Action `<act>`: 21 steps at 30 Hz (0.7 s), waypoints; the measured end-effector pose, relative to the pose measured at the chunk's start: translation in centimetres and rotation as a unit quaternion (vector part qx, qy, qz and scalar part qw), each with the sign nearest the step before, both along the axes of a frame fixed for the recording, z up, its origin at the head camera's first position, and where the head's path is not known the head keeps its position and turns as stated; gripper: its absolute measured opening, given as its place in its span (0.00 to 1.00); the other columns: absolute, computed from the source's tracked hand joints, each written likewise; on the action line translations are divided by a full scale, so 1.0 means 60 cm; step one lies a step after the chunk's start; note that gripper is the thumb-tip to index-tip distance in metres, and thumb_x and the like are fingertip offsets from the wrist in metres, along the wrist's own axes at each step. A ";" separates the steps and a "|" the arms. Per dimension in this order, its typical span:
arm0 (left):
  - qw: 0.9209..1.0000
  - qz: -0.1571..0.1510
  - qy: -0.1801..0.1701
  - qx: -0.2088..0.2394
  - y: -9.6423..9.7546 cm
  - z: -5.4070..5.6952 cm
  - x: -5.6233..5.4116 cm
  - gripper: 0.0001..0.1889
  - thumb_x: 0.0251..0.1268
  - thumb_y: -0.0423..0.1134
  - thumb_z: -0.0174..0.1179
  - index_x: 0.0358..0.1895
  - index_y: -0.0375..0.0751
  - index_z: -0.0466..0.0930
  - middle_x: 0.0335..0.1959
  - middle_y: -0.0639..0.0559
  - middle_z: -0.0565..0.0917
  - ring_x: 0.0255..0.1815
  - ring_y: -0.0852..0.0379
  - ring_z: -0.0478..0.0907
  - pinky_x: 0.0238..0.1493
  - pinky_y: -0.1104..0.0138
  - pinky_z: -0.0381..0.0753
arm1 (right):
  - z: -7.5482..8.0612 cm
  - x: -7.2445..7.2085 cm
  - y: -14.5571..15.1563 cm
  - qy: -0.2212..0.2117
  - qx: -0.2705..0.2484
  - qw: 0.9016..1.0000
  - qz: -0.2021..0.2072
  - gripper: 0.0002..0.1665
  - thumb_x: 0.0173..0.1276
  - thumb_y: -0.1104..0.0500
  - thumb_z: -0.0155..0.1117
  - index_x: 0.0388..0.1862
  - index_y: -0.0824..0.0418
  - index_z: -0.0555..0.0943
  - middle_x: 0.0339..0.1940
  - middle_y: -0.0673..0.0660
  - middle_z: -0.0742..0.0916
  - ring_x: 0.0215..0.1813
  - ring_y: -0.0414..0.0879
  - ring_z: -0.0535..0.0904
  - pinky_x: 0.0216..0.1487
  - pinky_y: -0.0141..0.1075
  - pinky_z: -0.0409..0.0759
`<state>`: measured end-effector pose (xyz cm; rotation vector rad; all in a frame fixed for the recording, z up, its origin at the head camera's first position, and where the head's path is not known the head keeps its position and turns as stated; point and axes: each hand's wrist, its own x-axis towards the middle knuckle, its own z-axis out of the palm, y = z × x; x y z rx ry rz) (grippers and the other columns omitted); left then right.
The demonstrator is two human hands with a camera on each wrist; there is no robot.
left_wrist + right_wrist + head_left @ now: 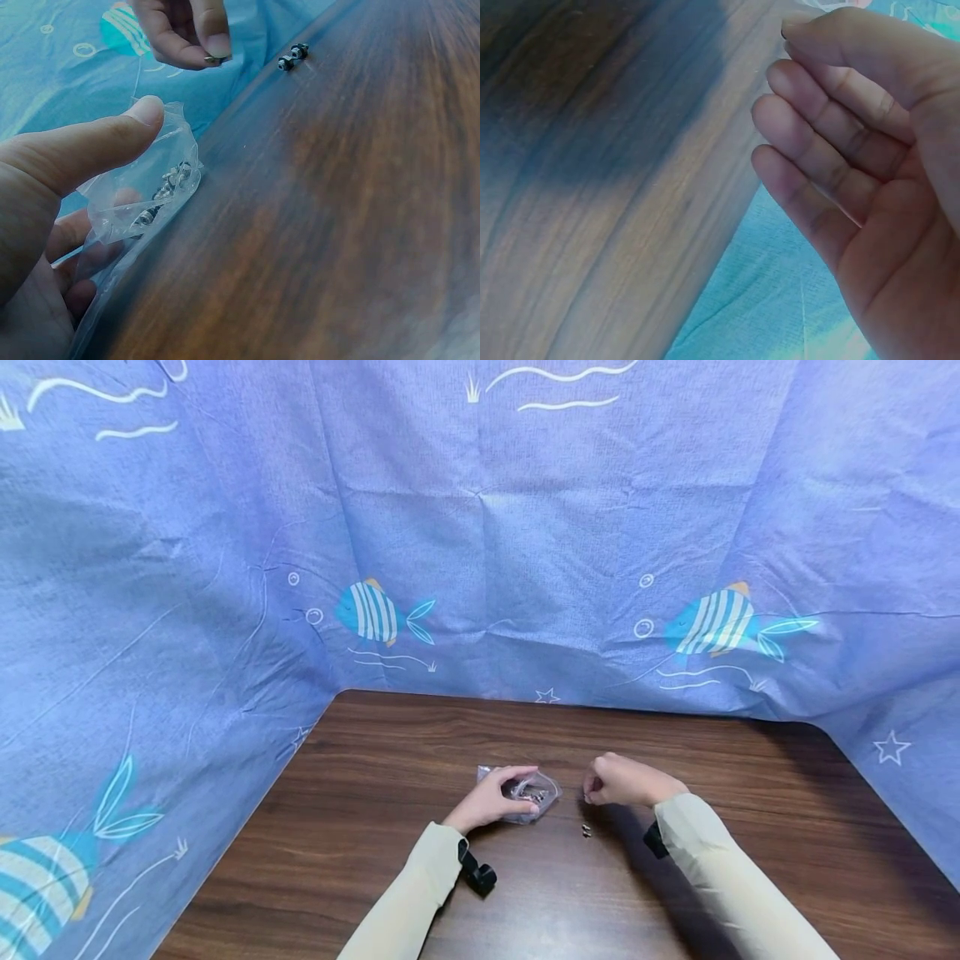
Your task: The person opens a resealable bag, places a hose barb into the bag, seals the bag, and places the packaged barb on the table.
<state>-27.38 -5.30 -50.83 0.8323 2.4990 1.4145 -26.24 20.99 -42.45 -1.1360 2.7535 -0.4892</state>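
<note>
Head view shows you the clear bag [552, 802] on the desk [382, 793], with your left grip [489, 797] curved wide round it, thumb on one side, fingers on the other. It should be light, soft and crinkly, so hold its rim gently. It looks see-through and wrinkled, with shiny little bits [161, 196] inside. Right of the bag, your right grip [624, 779] pinches what seems a tiny metal piece [215, 59], too small to be sure. Two loose bits [587, 831] lie to the bag's right, nearer you; they should be hard and may roll, so nip their sides.
</note>
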 end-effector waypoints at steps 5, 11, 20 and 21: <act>1.000 0.002 0.000 0.000 -0.002 -0.001 0.003 0.34 0.54 0.47 0.71 0.66 0.48 0.72 0.61 0.52 0.77 0.61 0.54 0.72 0.63 0.61 0.68 | 0.008 -0.004 -0.006 -0.004 0.002 1.000 -0.005 0.05 0.55 0.65 0.68 0.25 0.55 0.85 0.24 0.44 0.86 0.27 0.30 0.77 0.32 0.27 0.78; 1.000 0.008 0.000 -0.004 -0.001 0.002 0.007 0.34 0.54 0.47 0.71 0.66 0.49 0.72 0.61 0.51 0.77 0.60 0.53 0.72 0.63 0.60 0.68 | 0.016 -0.010 -0.014 0.005 0.006 1.000 -0.008 0.04 0.56 0.63 0.69 0.25 0.54 0.85 0.23 0.42 0.85 0.26 0.30 0.74 0.32 0.27 0.77; 1.000 0.012 0.001 -0.005 0.000 0.001 0.003 0.34 0.53 0.47 0.72 0.66 0.50 0.73 0.59 0.52 0.78 0.60 0.54 0.72 0.62 0.61 0.68 | 0.025 -0.019 -0.037 -0.006 0.004 1.000 -0.015 0.04 0.59 0.62 0.68 0.25 0.55 0.84 0.23 0.42 0.83 0.25 0.31 0.73 0.30 0.27 0.76; 1.000 0.011 0.002 -0.004 0.000 0.000 0.002 0.34 0.53 0.47 0.72 0.66 0.50 0.73 0.59 0.52 0.78 0.59 0.54 0.72 0.61 0.62 0.69 | 0.025 -0.020 -0.040 -0.006 0.004 1.000 -0.016 0.04 0.59 0.62 0.68 0.26 0.55 0.84 0.24 0.43 0.83 0.26 0.31 0.74 0.31 0.27 0.76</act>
